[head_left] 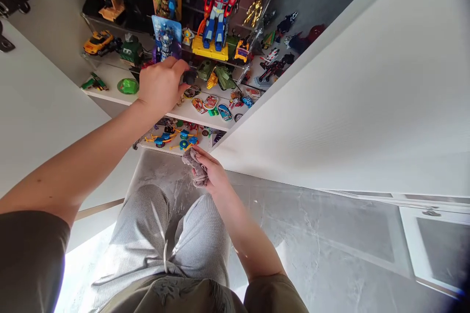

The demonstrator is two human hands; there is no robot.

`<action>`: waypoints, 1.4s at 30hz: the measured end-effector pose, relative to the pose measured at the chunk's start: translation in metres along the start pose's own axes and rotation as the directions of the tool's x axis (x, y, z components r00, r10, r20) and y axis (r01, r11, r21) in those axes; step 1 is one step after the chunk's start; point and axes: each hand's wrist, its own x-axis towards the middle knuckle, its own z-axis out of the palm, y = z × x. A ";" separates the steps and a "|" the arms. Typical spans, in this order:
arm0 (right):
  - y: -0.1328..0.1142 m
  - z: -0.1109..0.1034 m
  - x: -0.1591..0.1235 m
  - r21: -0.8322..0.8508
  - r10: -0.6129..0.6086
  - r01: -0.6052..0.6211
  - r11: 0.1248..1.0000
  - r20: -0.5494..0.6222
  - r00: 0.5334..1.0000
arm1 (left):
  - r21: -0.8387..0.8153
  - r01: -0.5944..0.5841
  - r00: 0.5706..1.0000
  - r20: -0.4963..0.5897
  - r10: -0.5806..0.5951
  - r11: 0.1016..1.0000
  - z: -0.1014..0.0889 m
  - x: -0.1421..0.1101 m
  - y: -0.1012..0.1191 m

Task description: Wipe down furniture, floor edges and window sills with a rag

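White display shelving [110,92] stands just beyond the left hand [159,85], which pinches a small dark toy [190,77], probably light, stiff plastic, while below it the closed right hand [210,172] grips a soft, crumpled grey cloth [196,168].

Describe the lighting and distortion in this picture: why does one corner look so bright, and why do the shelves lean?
In the head view, strong light bleaches the lower-left corner beside the striped trousers, and pale glare streaks the grey marble-look floor; the wide lens bends the white cabinet panel and slants the toy shelves.
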 end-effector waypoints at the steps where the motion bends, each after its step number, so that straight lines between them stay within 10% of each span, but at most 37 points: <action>1: 0.002 -0.002 0.001 -0.002 0.002 -0.002 1.000 0.001 1.000 | -0.003 0.005 1.000 0.013 -0.005 1.000 0.002 0.001 0.000; 9: 0.012 -0.012 0.002 -0.034 0.041 -0.043 0.999 -0.052 0.998 | 0.099 0.236 0.933 0.255 -0.254 0.967 -0.025 0.016 0.037; 14: 0.013 -0.040 -0.015 -0.018 0.030 -0.033 0.999 -0.127 0.991 | -0.137 0.023 0.998 0.067 -0.014 0.990 -0.031 -0.036 0.050; 16: 0.018 -0.055 -0.026 0.027 0.026 -0.021 0.999 -0.177 0.984 | -0.319 -0.065 0.996 0.037 0.081 0.945 0.001 -0.088 0.041; 19: 0.030 -0.071 -0.042 0.104 0.006 0.023 0.994 -0.267 0.964 | -0.501 -0.022 0.929 0.309 0.203 0.865 0.087 -0.179 0.013; 23: 0.038 -0.079 -0.058 0.007 0.003 -0.001 1.000 -0.296 0.955 | -0.224 0.352 0.645 0.761 -0.063 0.909 0.210 -0.267 -0.028; 27: 0.032 -0.093 -0.040 -0.446 -0.043 0.012 0.895 -0.060 0.997 | -0.147 0.388 0.603 0.787 -0.131 0.910 0.284 -0.298 -0.046; 32: 0.075 -0.125 0.034 -0.694 -0.090 0.061 0.717 -0.006 0.996 | -0.088 0.429 0.626 0.747 -0.225 0.899 0.333 -0.313 -0.042; 37: 0.155 -0.149 0.073 -0.487 0.073 -0.128 0.864 -0.130 0.989 | -0.113 0.428 0.667 0.710 -0.228 0.897 0.352 -0.332 -0.041; 42: 0.176 -0.164 0.078 -0.402 0.168 -0.232 0.886 -0.187 0.968 | -0.181 0.416 0.716 0.670 -0.198 0.891 0.359 -0.339 -0.054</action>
